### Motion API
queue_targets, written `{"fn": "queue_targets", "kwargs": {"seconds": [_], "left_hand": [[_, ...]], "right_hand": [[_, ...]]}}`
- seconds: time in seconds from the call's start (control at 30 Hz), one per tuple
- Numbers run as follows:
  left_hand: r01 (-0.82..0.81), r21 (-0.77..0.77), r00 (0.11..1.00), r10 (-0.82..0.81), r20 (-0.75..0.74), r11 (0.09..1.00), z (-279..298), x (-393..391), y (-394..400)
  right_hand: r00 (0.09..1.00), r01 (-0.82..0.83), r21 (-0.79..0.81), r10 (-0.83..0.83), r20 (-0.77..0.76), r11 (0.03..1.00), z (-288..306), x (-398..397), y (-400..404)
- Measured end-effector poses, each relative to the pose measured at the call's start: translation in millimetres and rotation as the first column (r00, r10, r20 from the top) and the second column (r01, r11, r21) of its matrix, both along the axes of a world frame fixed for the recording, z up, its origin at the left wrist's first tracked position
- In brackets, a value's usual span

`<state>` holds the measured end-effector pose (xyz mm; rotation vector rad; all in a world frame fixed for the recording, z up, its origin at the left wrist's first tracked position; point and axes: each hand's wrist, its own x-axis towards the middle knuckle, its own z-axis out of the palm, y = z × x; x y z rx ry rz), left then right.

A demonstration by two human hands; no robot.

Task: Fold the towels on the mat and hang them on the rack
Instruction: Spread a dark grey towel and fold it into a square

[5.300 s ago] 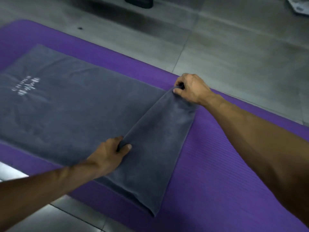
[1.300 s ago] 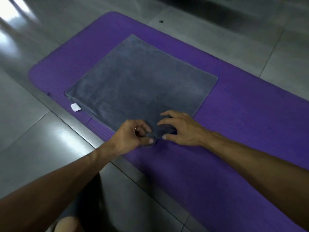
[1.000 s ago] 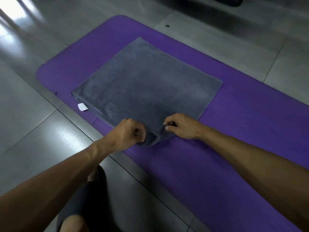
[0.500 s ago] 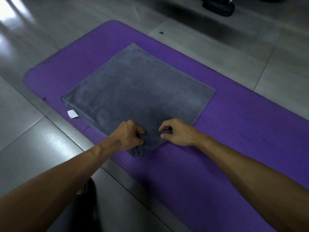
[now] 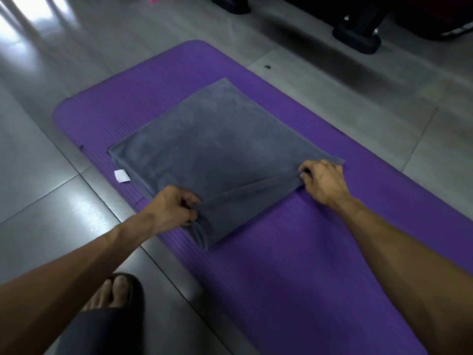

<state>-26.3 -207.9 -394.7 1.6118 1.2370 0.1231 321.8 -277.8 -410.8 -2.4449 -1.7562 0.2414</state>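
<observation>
A grey towel (image 5: 215, 139), folded into a rectangle, lies on the purple mat (image 5: 294, 265). My left hand (image 5: 171, 208) pinches the towel's near edge close to the near corner. My right hand (image 5: 323, 179) pinches the same edge at the right corner. The edge is raised slightly off the mat and pulled taut between both hands. A white label (image 5: 122, 175) sticks out at the towel's left corner. No rack is in view.
Grey floor tiles surround the mat. My foot in a dark sandal (image 5: 116, 295) stands on the tiles at the near left. Dark furniture feet (image 5: 357, 39) and a black base (image 5: 230, 5) sit on the floor at the back.
Both hands were together at the towel's near corner. My right hand has slid along the edge to the right corner, my left hand keeps its grip, and the edge now stretches between them.
</observation>
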Motion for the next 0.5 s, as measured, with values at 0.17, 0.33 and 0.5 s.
{"fn": "queue_targets", "kwargs": {"seconds": [0.17, 0.33, 0.5], "left_hand": [[-0.271, 0.053, 0.962, 0.269, 0.040, 0.961, 9, -24, 34], [-0.457, 0.036, 0.886, 0.451, 0.107, 0.889, 14, -45, 76], [-0.532, 0.055, 0.842, 0.521, 0.138, 0.845, 21, -71, 125]], "right_hand": [[0.997, -0.025, 0.122, 0.016, 0.075, 0.992, 18, -22, 68], [0.977, -0.082, 0.106, 0.059, 0.204, 0.991, 30, -47, 147], [0.951, -0.160, 0.073, 0.134, 0.277, 0.984, 35, -81, 231]]}}
